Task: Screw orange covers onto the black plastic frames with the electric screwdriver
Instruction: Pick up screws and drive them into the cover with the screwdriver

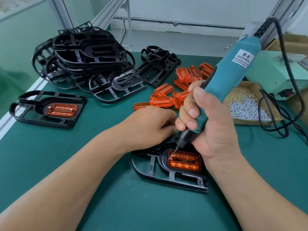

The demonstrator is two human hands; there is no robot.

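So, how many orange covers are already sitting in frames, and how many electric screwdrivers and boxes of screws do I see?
orange covers seated in frames: 2
electric screwdriver: 1
cardboard box of screws: 1
Total: 4

**benchrat:** so where's the bit sitting?

**tk_fix:** right hand (211, 124) is wrapped round the teal electric screwdriver (233, 77). It's tilted, with the tip down on the left end of the orange cover (184, 161) seated in the black frame (166, 177) on the green mat (116, 205). Left hand (150, 129) rests at the frame's far edge, fingers curled under, can't see if they pinch anything.

**benchrat:** and around it?

**tk_fix:** pile of bare frames (86, 59) far left, loose covers (166, 97) beside it, one finished frame (33, 112) at the left edge — box of screws (246, 107) on the right.
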